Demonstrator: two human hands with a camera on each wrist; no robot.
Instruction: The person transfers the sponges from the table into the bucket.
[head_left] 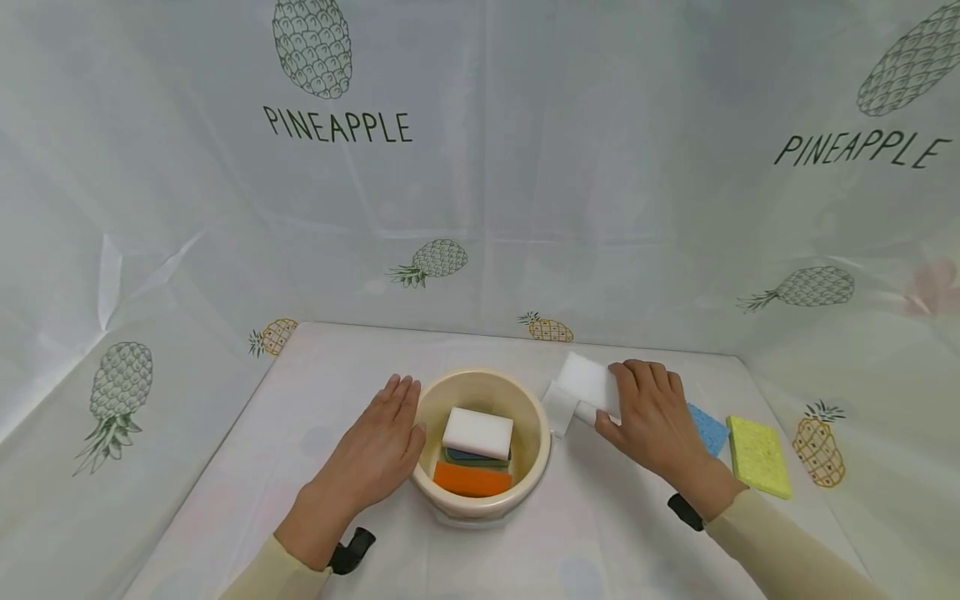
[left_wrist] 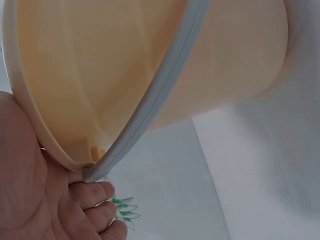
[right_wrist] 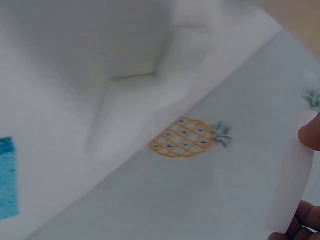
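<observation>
A cream bucket holds a white block, an orange sponge and some darker pieces under the white block. My left hand lies along the bucket's left rim with its fingers straight; in the left wrist view the hand touches the rim by the grey handle. Right of the bucket, my right hand pinches a white block between thumb and fingers. In the right wrist view that block is upright in the fingers. Another white piece adjoins it.
A blue sponge lies partly behind my right hand, and a yellow sponge sits farther right on the pale table. A pineapple-printed sheet rises behind the table and at its sides.
</observation>
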